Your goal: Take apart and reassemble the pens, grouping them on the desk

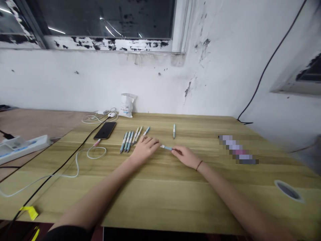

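A light blue pen (167, 148) lies sideways between my two hands, near the middle of the wooden table. My right hand (185, 156) pinches its right end between thumb and fingers. Bent over the table, my left hand (145, 149) has its fingertips at the pen's left end; whether it grips the pen is unclear. Left of that hand are several blue and green pens (127, 142) side by side, with two cream pens (136, 135) beside them. Another blue pen (146, 131) sits just behind my left hand. A single green pen (174, 131) lies apart, farther back.
A phone (105, 130) with a white cable (77, 165) and a black cable lies left. A white packet (126, 105) stands by the wall. At right are a blurred-out object (238, 150) and a round table hole (289, 191). A power strip (25, 149) is far left.
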